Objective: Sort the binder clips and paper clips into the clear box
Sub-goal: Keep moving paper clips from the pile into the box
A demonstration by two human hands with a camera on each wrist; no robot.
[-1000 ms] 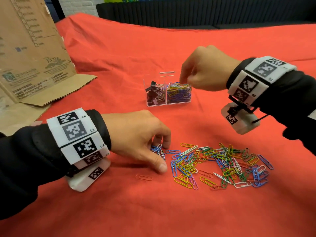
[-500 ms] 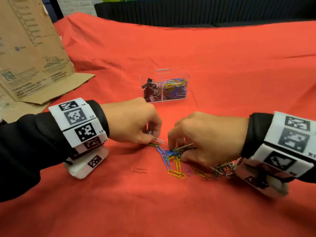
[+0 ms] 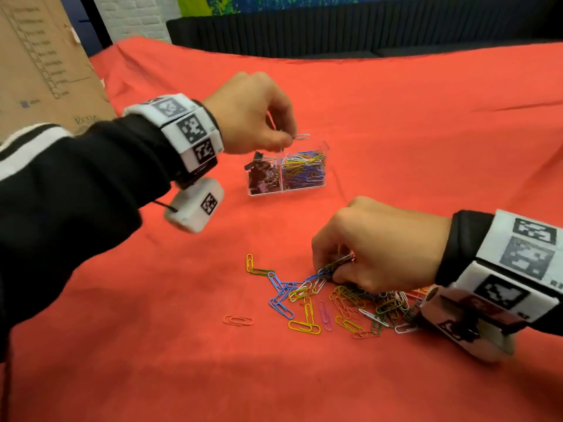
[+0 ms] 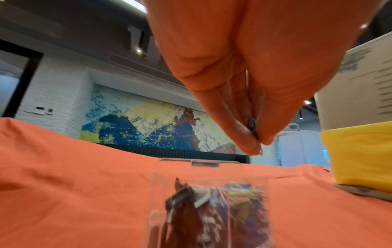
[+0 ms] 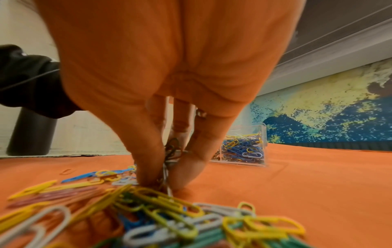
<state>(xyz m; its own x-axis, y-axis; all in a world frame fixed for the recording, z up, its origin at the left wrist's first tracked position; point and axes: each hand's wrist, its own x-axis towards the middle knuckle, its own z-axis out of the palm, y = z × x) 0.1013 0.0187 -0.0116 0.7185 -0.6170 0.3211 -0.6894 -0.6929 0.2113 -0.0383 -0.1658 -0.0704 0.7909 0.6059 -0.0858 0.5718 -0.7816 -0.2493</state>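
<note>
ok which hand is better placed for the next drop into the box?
Left. The left hand already pinches paper clips over the clear box; the right hand is at the pile, gathering.

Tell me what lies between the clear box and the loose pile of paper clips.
Head view: only bare red cloth lies between the clear box and the pile. The right hand reaches into the pile.

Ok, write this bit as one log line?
left hand: holds paper clips above clear box | right hand: pinches clips from pile
</note>
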